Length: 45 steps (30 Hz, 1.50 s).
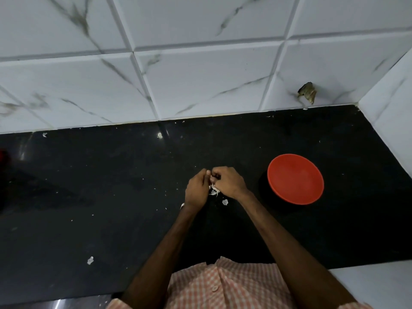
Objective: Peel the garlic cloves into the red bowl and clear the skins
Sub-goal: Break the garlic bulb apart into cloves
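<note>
Both hands meet just left of the red bowl (295, 179), low over the black counter (111, 197). The left hand (197, 188) has its fingers curled in. The right hand (229, 182) is curled too, knuckles up, its fingertips pressed against the left hand's. Between them they pinch a garlic clove (212, 187). It is almost wholly hidden, with only a bit of papery white peeking out under the fingers.

The bowl sits upright on the counter, well clear of the right wrist. Its inside shows plain red, with nothing to see in it.

Loose skins (215, 192) lie on the counter directly under the hands, left of the bowl. One white scrap (225, 202) lies a touch nearer the bowl, beside the right wrist. Another sliver (182, 205) pokes out from under the left wrist. A stray flake (90, 260) lies far to the bowl's left, near the counter's front edge. Fine white specks dot the dark surface all around.

Behind the bowl rises the marbled tile wall (200, 81), with a broken patch (308, 93) straight beyond the bowl. At the near edge is a checked shirt (234, 284).
</note>
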Tool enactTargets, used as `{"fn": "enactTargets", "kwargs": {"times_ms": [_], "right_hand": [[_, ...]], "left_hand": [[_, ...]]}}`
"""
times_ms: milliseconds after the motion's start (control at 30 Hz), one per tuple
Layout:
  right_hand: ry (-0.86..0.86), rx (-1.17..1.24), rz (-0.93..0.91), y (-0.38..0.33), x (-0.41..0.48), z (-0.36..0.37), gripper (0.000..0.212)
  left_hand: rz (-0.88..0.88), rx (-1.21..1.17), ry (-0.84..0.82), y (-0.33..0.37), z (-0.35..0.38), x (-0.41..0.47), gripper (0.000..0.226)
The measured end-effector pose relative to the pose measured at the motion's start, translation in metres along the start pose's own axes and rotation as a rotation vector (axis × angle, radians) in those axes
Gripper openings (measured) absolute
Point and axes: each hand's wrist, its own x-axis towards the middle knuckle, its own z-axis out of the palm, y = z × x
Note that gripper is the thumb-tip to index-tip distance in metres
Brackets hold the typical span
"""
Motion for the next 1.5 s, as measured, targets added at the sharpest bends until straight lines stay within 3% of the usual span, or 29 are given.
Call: {"fn": "enactTargets", "kwargs": {"times_ms": [200, 367, 467, 567, 633, 767, 867, 1000, 1133, 1267, 1367, 1500], "right_hand": [[-0.003, 0.079, 0.007, 0.004, 0.002, 0.006, 0.019], [-0.025, 0.305, 0.066, 0.021, 0.001, 0.001, 0.019], [0.011, 0.370, 0.155, 0.030, 0.000, -0.002, 0.013], [0.018, 0.218, 0.179, 0.041, 0.005, 0.002, 0.006], [0.004, 0.077, 0.163, 0.043, 0.007, 0.007, 0.004], [-0.031, -0.196, 0.129, 0.041, 0.010, 0.016, 0.012], [0.001, -0.211, 0.145, 0.044, 0.009, 0.013, 0.016], [0.191, 0.043, 0.151, 0.047, 0.008, -0.001, 0.020], [0.187, 0.415, 0.101, 0.032, 0.006, -0.003, 0.018], [0.112, 0.558, -0.017, 0.014, 0.001, 0.015, 0.014], [0.180, 0.621, -0.069, 0.008, 0.000, 0.026, 0.017], [0.240, 0.583, -0.072, 0.011, 0.003, 0.023, 0.009]], "left_hand": [[-0.081, -0.037, 0.037, -0.003, 0.006, 0.001, 0.038], [-0.139, -0.166, -0.105, -0.004, 0.005, 0.007, 0.041], [-0.272, -0.310, -0.121, -0.003, 0.003, 0.009, 0.041], [-0.469, -0.435, -0.119, -0.006, -0.003, 0.011, 0.027], [-0.528, -0.539, -0.120, -0.007, -0.006, 0.010, 0.028], [-0.424, -0.650, -0.106, -0.004, -0.015, 0.008, 0.029], [-0.357, -0.631, -0.083, -0.007, -0.018, 0.005, 0.020], [-0.329, -0.566, -0.052, -0.004, -0.019, 0.006, 0.011], [-0.317, -0.490, -0.012, 0.005, -0.014, 0.006, 0.017], [-0.313, -0.655, 0.036, 0.013, -0.010, 0.005, 0.020], [-0.351, -0.753, 0.058, 0.018, -0.013, 0.002, 0.018], [-0.353, -0.705, 0.053, 0.019, -0.019, 0.000, 0.015]]}}
